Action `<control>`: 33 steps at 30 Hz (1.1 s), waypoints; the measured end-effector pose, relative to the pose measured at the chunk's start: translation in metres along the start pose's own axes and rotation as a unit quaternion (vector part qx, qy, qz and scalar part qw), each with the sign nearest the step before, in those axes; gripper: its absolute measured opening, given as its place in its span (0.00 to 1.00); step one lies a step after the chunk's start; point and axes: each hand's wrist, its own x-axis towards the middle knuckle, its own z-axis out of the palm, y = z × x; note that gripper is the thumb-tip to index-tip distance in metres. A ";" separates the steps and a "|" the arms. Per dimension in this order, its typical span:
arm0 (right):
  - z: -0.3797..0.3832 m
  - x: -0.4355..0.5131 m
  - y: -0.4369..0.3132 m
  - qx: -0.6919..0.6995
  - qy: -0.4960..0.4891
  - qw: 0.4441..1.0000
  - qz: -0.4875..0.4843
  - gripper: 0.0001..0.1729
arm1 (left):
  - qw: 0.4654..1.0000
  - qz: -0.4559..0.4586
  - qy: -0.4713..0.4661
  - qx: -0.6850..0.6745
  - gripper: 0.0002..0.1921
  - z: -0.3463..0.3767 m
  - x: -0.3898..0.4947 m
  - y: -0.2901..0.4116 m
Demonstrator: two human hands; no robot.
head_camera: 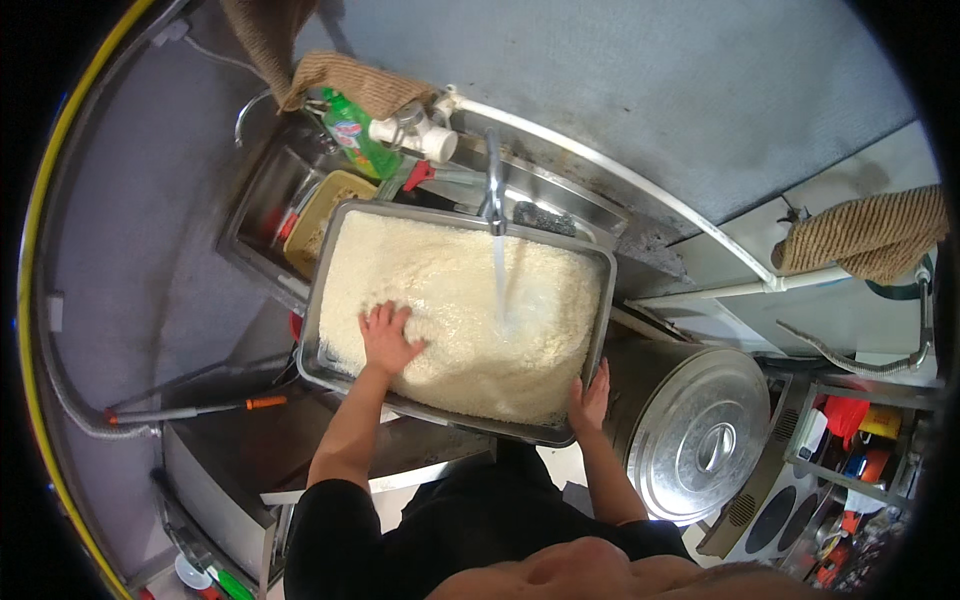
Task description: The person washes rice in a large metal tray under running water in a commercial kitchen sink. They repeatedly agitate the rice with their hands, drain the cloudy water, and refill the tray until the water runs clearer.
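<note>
A deep rectangular metal tray (pixel 455 217) sits across the sink, filled with pale grains that look like uncooked rice (pixel 450 285). Water (pixel 500 277) runs from a chrome faucet (pixel 493 187) onto the right half of the grains, where the surface looks wet. My left hand (pixel 388 341) lies on the grains at the left, fingers spread and tips partly sunk in. At the tray's lower right corner, my right hand (pixel 591 396) holds the outer side, its thumb by the rim and its fingers stretched along the wall.
Left of the tray are a yellow plastic basin (pixel 341 184) and a steel sink basin (pixel 262 199). A green detergent bottle (pixel 360 135) stands behind. White pipe (pixel 600 159) crosses the wall. A large lidded metal pot (pixel 697 435) is close on my right.
</note>
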 end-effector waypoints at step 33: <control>-0.007 0.005 -0.021 -0.099 0.067 0.992 -0.041 0.33 | 0.995 0.022 -0.085 -0.040 0.27 -0.020 -0.033 -0.021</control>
